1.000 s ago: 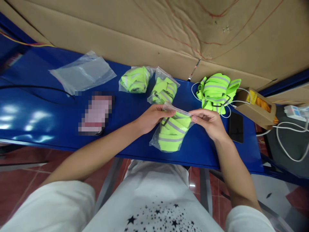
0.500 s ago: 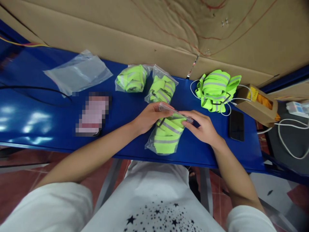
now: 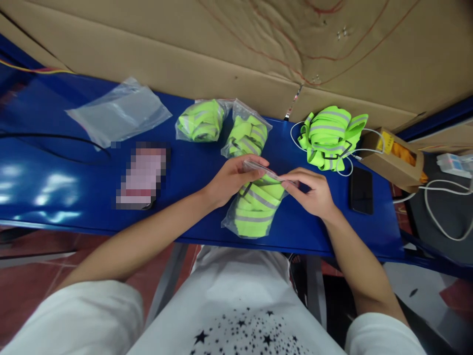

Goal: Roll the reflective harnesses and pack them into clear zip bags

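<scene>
"What lay at the left?"

"Flat, clear plastic bags (image 3: 120, 116) on the glossy blue table (image 3: 188, 170), then two clear-bagged neon-green bundles (image 3: 201, 122)."

"And the left hand (image 3: 229, 181)?"

"Its fingers pinched the top edge of a clear plastic bag of grey-striped, neon-green webbing (image 3: 256, 214), over the table's near side."

"The right hand (image 3: 312, 192)?"

"Its fingers pinched that edge's right end. Farther right were a loose, striped neon-green bundle (image 3: 330, 130) and a black rectangular phone (image 3: 361, 191)."
</scene>
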Motion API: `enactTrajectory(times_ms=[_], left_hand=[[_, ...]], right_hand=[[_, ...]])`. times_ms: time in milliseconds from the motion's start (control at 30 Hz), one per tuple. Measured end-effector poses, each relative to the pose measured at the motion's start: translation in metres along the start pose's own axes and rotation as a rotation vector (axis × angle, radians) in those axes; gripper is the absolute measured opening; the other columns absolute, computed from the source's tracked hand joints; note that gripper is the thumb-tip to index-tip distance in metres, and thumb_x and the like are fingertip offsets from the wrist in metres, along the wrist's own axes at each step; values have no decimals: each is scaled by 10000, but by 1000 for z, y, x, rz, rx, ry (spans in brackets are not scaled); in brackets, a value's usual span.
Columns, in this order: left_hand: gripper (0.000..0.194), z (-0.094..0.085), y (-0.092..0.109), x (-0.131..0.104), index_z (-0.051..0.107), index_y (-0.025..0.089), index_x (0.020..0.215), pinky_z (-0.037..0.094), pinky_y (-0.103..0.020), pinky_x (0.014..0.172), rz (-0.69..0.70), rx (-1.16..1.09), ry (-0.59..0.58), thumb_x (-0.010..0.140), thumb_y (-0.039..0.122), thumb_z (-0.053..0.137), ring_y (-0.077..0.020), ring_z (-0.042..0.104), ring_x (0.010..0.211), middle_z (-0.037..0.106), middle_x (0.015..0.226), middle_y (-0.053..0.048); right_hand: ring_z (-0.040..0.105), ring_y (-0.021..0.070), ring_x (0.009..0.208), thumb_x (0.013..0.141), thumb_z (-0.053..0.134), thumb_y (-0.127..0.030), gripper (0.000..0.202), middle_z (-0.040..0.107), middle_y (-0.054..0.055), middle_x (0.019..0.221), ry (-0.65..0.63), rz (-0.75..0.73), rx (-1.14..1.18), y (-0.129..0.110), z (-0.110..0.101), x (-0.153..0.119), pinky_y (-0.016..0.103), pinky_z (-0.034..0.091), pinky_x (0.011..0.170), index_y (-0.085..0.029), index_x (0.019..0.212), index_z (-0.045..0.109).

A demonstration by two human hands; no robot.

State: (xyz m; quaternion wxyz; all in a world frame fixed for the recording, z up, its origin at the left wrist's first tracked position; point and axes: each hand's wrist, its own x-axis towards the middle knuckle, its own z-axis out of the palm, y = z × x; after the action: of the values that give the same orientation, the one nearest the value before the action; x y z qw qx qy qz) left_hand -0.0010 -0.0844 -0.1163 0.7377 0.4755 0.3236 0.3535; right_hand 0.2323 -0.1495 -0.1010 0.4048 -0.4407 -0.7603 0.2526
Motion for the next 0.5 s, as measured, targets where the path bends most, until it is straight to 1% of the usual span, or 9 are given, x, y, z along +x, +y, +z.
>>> enactTrajectory(times_ms=[100, 200, 267, 333, 433, 500], left_hand=[[440, 0, 4, -2, 712, 181, 1166, 541, -317, 894, -26, -45, -64, 778, 318, 870, -200, 738, 917, 798, 1008, -58], [470, -1, 5, -2, 694, 197, 1187, 545, -324, 894, -36, -69, -66, 766, 299, 876, -208, 750, 916, 801, 1005, -53], [472, -1, 4, -1, 704, 195, 1162, 534, -310, 903, -26, -79, -36, 740, 286, 897, -201, 743, 933, 800, 1004, -46], [491, -2, 3, 2, 732, 184, 1141, 518, -298, 898, -40, -64, -5, 701, 284, 926, -192, 726, 932, 794, 997, -44], [431, -3, 3, 3, 797, 150, 1024, 500, -306, 861, -132, 9, -44, 659, 321, 948, -202, 700, 893, 786, 952, -62], [345, -4, 2, 3, 817, 141, 912, 490, -314, 835, -153, 63, -81, 666, 351, 938, -206, 687, 859, 779, 889, -66]], right_hand=[[599, 113, 722, 967, 685, -207, 152, 731, 30, 964, -20, 32, 15, 1, 3, 0, 271, 498, 672, -237, 1088, 772], [628, 114, 744, 948, 717, -232, 172, 734, 13, 947, 7, 125, 122, 4, 5, -1, 262, 512, 691, -258, 1116, 748], [663, 120, 760, 920, 757, -251, 222, 745, -1, 915, 57, 208, 253, 6, 7, -2, 249, 520, 684, -272, 1139, 727], [686, 122, 752, 895, 789, -267, 222, 758, -10, 877, 99, 271, 343, 7, 9, -2, 239, 522, 669, -271, 1109, 728], [683, 113, 703, 883, 805, -290, 176, 768, -12, 841, 127, 329, 370, 6, 11, -3, 236, 520, 657, -256, 1043, 739], [676, 112, 694, 877, 811, -311, 226, 768, -12, 839, 112, 363, 380, 6, 11, -2, 237, 521, 658, -253, 1081, 733]])
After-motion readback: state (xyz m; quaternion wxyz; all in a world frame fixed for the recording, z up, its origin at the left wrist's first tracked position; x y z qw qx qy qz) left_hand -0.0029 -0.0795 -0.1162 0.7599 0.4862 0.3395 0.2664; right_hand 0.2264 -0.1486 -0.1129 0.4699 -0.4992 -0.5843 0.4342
